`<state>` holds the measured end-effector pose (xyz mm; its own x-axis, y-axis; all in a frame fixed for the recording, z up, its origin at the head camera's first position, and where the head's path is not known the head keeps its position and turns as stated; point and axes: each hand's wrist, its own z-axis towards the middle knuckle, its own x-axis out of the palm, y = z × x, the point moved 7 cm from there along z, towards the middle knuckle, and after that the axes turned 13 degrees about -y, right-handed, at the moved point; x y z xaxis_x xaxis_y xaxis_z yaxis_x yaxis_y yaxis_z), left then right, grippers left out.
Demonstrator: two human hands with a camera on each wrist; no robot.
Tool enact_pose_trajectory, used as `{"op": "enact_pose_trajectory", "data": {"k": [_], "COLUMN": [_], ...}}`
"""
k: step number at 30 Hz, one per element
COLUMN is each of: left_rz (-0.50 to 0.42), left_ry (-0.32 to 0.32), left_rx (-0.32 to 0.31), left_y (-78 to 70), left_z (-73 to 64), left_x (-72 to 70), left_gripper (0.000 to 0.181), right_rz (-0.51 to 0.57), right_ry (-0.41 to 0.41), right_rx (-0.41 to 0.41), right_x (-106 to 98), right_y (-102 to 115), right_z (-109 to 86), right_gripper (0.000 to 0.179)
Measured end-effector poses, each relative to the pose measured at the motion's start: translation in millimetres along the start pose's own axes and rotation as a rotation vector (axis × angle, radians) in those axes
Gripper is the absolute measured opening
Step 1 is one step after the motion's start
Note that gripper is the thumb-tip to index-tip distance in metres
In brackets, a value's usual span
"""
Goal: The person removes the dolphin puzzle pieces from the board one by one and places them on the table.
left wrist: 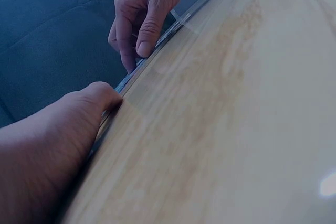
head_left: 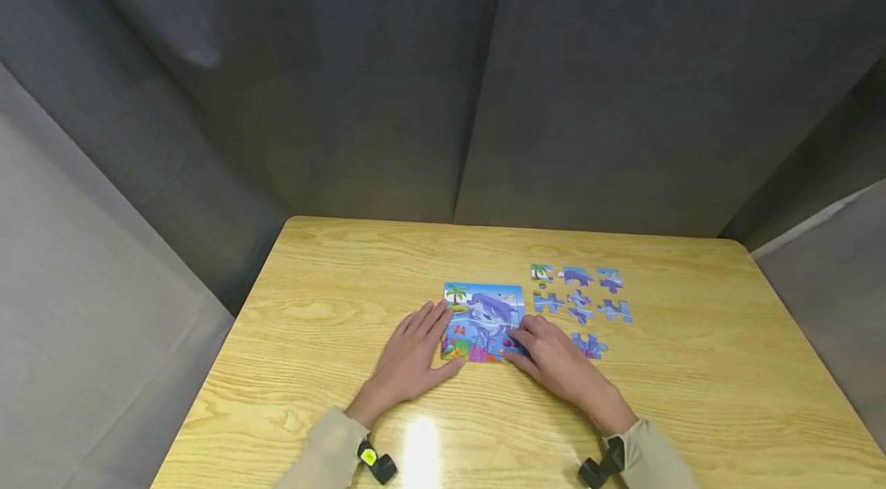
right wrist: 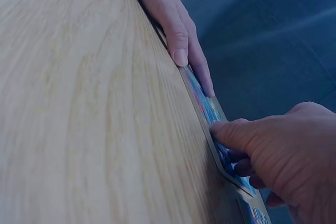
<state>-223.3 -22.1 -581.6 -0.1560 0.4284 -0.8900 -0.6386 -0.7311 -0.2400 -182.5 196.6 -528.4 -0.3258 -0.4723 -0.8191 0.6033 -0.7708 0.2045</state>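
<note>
A flat puzzle board (head_left: 484,301) with dolphins, a palm tree and coral lies on the wooden table between both hands. At its left edge rests my left hand (head_left: 414,350), fingers extended along the side and thumb near the lower left corner. My right hand (head_left: 554,358) grips the board's lower right part, with the thumb (right wrist: 231,132) at the near edge and the other fingers curled over the picture. The right wrist view shows the board (right wrist: 207,108) edge-on; its lower right area is partly hidden by this hand.
Several loose jigsaw pieces lie to the right of the board, among them a palm tree piece (head_left: 541,274), a dolphin piece (head_left: 577,276) and a blue-purple piece (head_left: 589,346) close to my right hand. Grey curtains (head_left: 388,89) hang behind the table (head_left: 692,366).
</note>
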Motion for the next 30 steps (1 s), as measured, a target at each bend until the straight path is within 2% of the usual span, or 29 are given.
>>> {"op": "enact_pose_trajectory", "data": {"k": [10, 15, 22, 25, 30], "left_rz": [-0.003, -0.005, -0.005, -0.01, -0.021], "left_ry": [-0.01, -0.002, 0.0, 0.002, -0.008], "left_rx": [0.003, 0.001, 0.005, 0.002, -0.001], "left_y": [-0.7, -1.4, -1.8, -2.0, -2.7], "left_z": [0.7, 0.2, 0.3, 0.5, 0.6], "left_x": [-3.4, -3.9, -4.1, -4.3, -5.4], "left_gripper": [0.09, 0.09, 0.09, 0.09, 0.089], "right_rz": [-0.037, 0.009, 0.067, 0.086, 0.173], "right_ry": [0.018, 0.038, 0.034, 0.049, 0.098], "right_rx": [-0.006, 0.007, 0.038, 0.074, 0.187], "right_x": [0.6, -0.1, 0.1, 2.8, 8.2], "right_y": [4.1, 8.2, 8.6, 5.5, -2.1], "right_z": [0.9, -1.5, -4.0, -4.2, -3.9], "right_gripper": [0.025, 0.026, 0.038, 0.039, 0.038]}}
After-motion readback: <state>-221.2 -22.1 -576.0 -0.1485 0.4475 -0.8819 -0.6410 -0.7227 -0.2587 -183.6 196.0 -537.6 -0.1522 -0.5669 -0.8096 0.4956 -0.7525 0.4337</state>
